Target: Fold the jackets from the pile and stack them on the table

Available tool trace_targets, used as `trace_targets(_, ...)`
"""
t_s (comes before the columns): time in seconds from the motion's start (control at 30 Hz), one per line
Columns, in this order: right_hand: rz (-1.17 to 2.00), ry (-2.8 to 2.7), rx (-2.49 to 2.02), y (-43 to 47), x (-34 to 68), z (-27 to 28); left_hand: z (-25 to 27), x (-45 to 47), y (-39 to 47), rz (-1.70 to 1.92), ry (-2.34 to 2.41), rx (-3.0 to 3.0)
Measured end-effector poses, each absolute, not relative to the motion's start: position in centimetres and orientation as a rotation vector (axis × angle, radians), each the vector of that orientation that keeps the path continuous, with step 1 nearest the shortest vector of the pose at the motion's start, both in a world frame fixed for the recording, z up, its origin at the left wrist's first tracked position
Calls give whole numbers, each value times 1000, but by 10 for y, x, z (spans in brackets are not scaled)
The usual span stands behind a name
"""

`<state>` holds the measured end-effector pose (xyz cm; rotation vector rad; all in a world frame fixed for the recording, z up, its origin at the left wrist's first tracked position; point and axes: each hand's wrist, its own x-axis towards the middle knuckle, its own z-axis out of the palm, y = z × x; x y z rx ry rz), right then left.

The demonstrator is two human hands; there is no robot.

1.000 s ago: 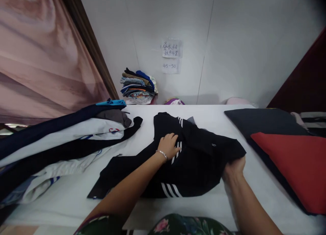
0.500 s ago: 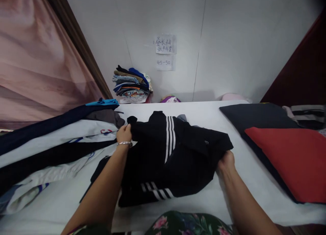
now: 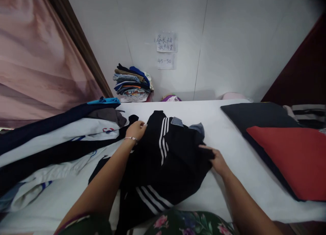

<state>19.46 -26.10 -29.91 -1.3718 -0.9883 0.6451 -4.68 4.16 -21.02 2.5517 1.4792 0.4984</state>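
Observation:
A black garment with white triple stripes, seemingly a jacket [image 3: 175, 170], lies loosely bunched on the white table in front of me. My left hand [image 3: 137, 130], a silver bangle on its wrist, is closed in a pinch at the garment's upper left part. At the right side, my right hand [image 3: 218, 161] grips a fold of the same black cloth. Grey-blue denim cloth [image 3: 197, 129] shows from beneath the garment's far edge. The garment's near end hangs toward the table's front edge, partly hidden behind my left forearm.
Long garments in navy, white and black [image 3: 84, 126] lie along the left. On the right are a dark grey folded piece [image 3: 257, 114] and a red one [image 3: 290, 160]. A folded clothes stack [image 3: 132, 83] stands at the back near the wall, below handwritten paper signs [image 3: 166, 42].
My right hand has moved left and inward, drawing the garment's right part over and uncovering more denim. My left hand has shifted slightly right along the garment.

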Motion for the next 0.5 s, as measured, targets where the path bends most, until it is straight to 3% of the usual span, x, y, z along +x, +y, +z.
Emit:
trace_targets(0.13, 646, -1839, -1551, -264, 146, -280, -215, 11, 47, 476, 1211, 2635)
trace_targets(0.23, 618, -2028, -1675, -272, 124, -262, -233, 45, 59, 393, 1112, 2662)
trace_targets(0.37, 881, -1821, -1631, -287, 126, -247, -254, 77, 70, 275, 998, 2696)
trace_targets(0.5, 1204, -979, -1468, -288, 136, -259, -264, 96, 68, 145, 934, 2743)
